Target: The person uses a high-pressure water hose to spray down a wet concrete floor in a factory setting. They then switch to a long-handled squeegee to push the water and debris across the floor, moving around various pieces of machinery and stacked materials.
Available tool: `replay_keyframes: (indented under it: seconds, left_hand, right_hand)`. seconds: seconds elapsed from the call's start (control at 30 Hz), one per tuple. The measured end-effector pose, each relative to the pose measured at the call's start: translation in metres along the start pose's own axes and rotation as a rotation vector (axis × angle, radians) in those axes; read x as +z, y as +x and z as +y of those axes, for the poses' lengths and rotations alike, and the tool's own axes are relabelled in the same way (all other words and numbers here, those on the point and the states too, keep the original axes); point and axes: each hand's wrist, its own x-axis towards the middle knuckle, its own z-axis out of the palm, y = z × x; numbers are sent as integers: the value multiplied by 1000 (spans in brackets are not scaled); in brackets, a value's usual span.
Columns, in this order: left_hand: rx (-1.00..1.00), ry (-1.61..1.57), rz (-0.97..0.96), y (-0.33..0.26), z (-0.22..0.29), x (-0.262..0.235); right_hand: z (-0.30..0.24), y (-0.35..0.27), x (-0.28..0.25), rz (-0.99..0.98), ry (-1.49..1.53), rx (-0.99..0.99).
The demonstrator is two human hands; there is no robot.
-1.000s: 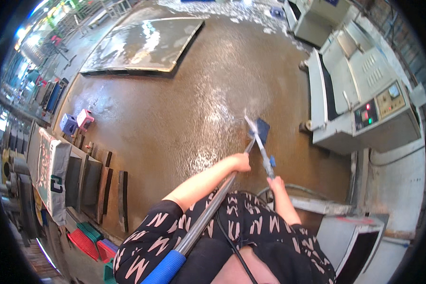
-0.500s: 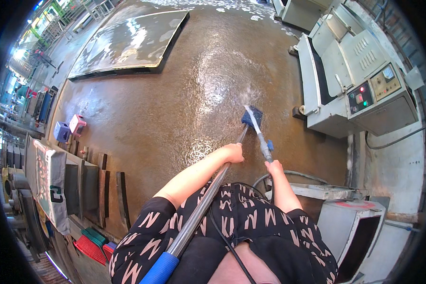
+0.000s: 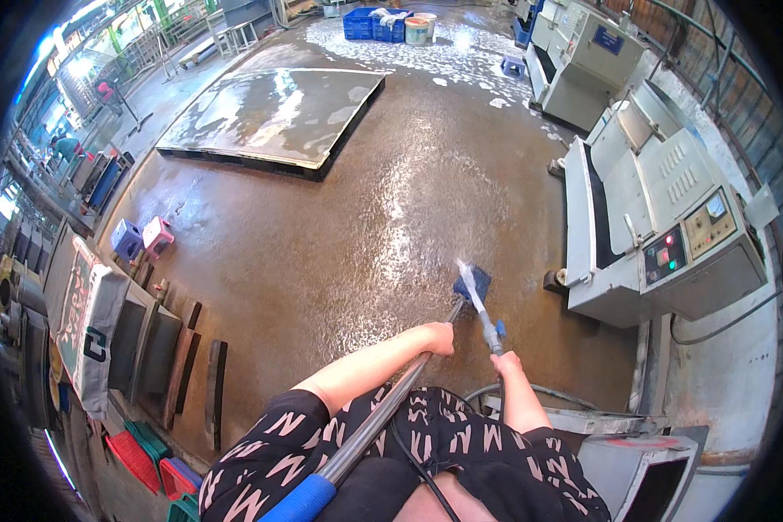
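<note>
Long metal pole [image 3: 383, 416] with blue brush head [image 3: 472, 283] — left hand [image 3: 438, 337] gripping it, right hand [image 3: 502, 360] closed round hose nozzle [image 3: 481, 313], wet brown floor [image 3: 322, 244].

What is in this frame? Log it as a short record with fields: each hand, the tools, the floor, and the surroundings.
left hand: left hand grips the long metal pole of a scrubbing tool
right hand: right hand holds a spray nozzle aimed at the floor
tool head: blue brush head on the wet floor, next to the spray
hose: dark hose curves beside the right forearm
floor: brown floor, wet and shiny, foam patches farther off
right side: grey machine with a control panel
far: low wet platform; blue crates
</note>
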Motion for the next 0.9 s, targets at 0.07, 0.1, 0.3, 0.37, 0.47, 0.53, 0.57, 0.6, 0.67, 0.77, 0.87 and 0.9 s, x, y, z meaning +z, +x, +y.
replay_keyframes:
  seconds: [0.07, 0.1, 0.3, 0.37, 0.47, 0.53, 0.57, 0.6, 0.67, 0.77, 0.87, 0.9]
  left_hand:
    - [19, 21, 36, 12, -4, 12]
    - [37, 16, 22, 13, -7, 12]
    - [-30, -14, -58, -1, 5, -3]
    - [-15, 5, -51, 5, 1, 3]
    - [-10, 4, -45, 10, 0, 6]
    - [-30, -19, -64, 10, 1, 5]
    - [-52, -29, -77, 7, 4, 2]
    - [-72, -40, -88, 3, 8, -3]
    - [-91, -46, -94, -1, 10, -6]
    - [-92, -40, -92, -2, 9, -7]
    - [-91, -45, -89, 0, 7, -5]
    - [-80, -38, -72, 3, 4, -1]
  right_hand:
    - [4, 18, 5, -20, 9, -30]
    - [0, 14, 5, 13, -9, -57]
    - [-4, 17, 3, -4, -16, -12]
    - [-5, 15, -1, 20, -28, -5]
    - [1, 31, 1, 3, 0, -6]
    - [-3, 32, -4, -17, 35, 8]
    - [-6, 27, -8, -28, 55, 18]
    - [-12, 24, -13, -36, 57, 18]
    - [-25, 17, -20, -54, 61, 17]
    - [-38, 16, -23, -121, 15, 84]
    - [-24, 38, -9, -28, -9, 54]
    - [-18, 43, -7, -42, 3, 65]
